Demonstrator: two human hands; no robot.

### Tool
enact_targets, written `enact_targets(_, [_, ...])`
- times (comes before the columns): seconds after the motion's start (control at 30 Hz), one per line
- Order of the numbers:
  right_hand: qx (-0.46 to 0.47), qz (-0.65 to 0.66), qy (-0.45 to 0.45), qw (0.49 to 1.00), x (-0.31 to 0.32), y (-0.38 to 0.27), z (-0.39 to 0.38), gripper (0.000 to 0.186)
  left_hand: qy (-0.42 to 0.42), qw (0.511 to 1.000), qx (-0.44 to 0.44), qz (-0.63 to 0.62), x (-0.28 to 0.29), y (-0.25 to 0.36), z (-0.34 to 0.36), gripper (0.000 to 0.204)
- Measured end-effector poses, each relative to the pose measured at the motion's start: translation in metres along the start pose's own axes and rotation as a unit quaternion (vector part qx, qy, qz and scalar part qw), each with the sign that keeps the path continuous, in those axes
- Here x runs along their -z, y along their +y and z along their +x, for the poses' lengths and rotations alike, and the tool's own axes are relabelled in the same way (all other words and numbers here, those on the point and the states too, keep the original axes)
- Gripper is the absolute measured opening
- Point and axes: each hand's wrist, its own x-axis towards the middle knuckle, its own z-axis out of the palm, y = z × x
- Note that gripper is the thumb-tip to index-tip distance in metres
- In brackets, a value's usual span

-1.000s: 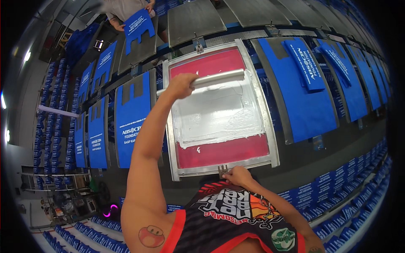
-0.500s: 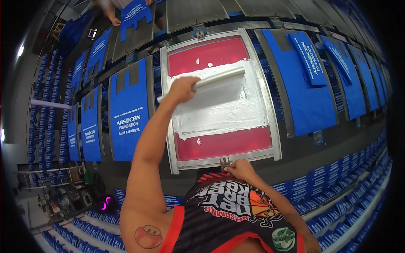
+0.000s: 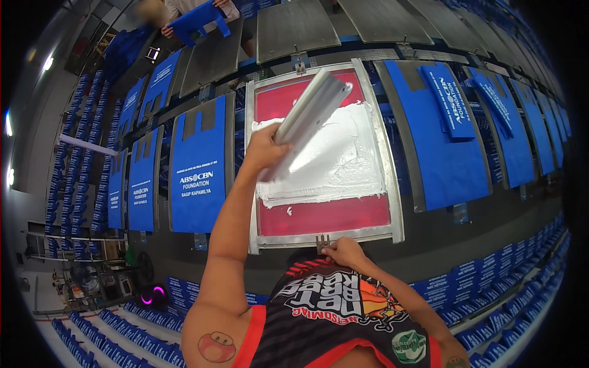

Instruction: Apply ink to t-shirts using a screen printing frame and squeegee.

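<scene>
In front of me is a screen-printing frame (image 3: pixel 383 147) with a pale metal border and pink mesh (image 3: pixel 319 216). Thick white ink (image 3: pixel 346 159) covers the middle of the mesh. My left hand (image 3: pixel 268 147) is closed around a long metal squeegee (image 3: pixel 318 109), which slants over the screen, its far end up towards the frame's far edge. The squeegee's lower edge is blurred, so I cannot tell whether it touches the ink. At the frame's near edge, the fingers of my right hand (image 3: pixel 343 250) pinch a small pronged metal bracket (image 3: pixel 323 244).
Blue printed bags lie on boards at the left (image 3: pixel 197 165) and right (image 3: pixel 438 147). Bare dark boards (image 3: pixel 296 30) stand in the row beyond. At the far left a co-worker's hands hold up a blue bag (image 3: pixel 199 23). Racks of blue bags (image 3: pixel 485 288) run along the lower right.
The squeegee has turned from nearly level to a steep slant, its far end rising. My right hand stays at the bracket. The co-worker's blue bag has been lifted off its board.
</scene>
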Motion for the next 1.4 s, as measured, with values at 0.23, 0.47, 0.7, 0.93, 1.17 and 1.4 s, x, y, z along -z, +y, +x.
enact_targets(0.23, [0.011,0.026,0.013,1.0,-0.002,-0.001,-0.002,0.034,0.144,0.933,-0.311,0.111,-0.039,-0.062,0.05,0.033])
enact_targets(0.47, [-0.011,0.013,0.031,0.999,-0.004,0.005,-0.003,0.037,0.033,0.941,-0.247,0.23,-0.048,-0.061,0.015,0.04])
enact_targets(0.7, [-0.054,0.047,0.023,0.997,-0.004,-0.007,-0.008,0.034,-0.093,0.947,-0.164,0.261,-0.028,-0.037,0.121,0.041])
enact_targets(0.93, [-0.05,0.046,0.028,0.997,-0.008,-0.003,-0.005,0.031,-0.127,0.937,-0.157,0.286,-0.036,-0.053,0.117,0.044])
enact_targets(1.17, [-0.014,0.03,0.028,0.999,-0.003,-0.004,-0.005,0.034,-0.098,0.945,-0.139,0.278,-0.059,-0.053,-0.022,0.033])
enact_targets(1.4, [0.007,0.033,0.023,0.999,-0.005,0.005,0.0,0.032,-0.019,0.955,-0.148,0.256,-0.092,-0.025,-0.129,0.037])
